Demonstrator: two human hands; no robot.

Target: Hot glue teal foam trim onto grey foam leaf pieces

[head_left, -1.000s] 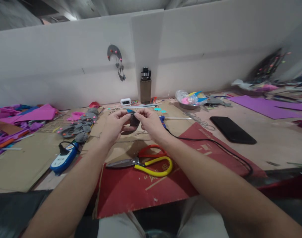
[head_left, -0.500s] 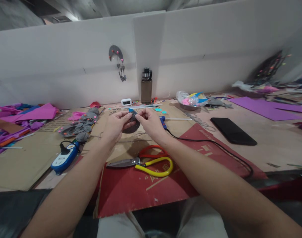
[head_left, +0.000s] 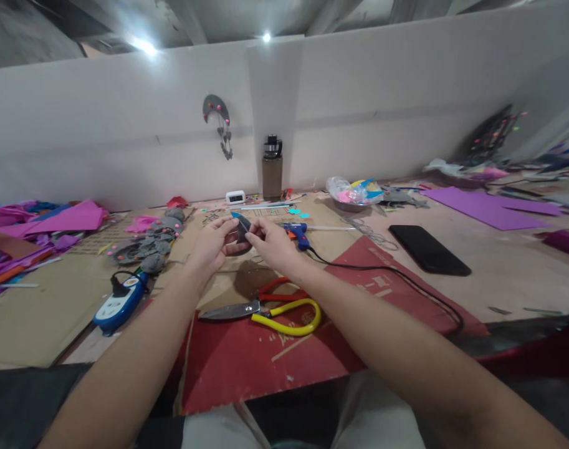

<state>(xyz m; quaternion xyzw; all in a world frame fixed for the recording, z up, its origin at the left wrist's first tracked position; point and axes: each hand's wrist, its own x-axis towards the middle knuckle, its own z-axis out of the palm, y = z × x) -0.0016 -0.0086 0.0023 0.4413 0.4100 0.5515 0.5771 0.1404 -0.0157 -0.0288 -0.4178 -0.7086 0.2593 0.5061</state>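
Note:
Both my hands meet above the table's middle on one small dark grey foam piece [head_left: 242, 229] with a blue tip. My left hand [head_left: 213, 243] pinches its left side with closed fingers. Fingers of my right hand [head_left: 271, 242] close on its right side. Below the hands lie scissors [head_left: 270, 308] with red and yellow handles on a red cardboard sheet [head_left: 284, 349]. A blue glue gun [head_left: 296, 231] rests just right of my right hand, and its black cord runs off to the right.
A blue power strip [head_left: 116, 301] lies at the left on brown cardboard. Grey foam cutouts [head_left: 149, 243] and pink foam scraps [head_left: 55, 218] pile at the left. A black phone [head_left: 428, 249], a bottle [head_left: 272, 168], a bowl of scraps [head_left: 354, 190] and purple sheets [head_left: 490, 209] lie behind and right.
The hands have drawn slightly closer together and toward me with the grey piece turned between them. The view has tilted up a little, and the glue gun now shows beside my right hand.

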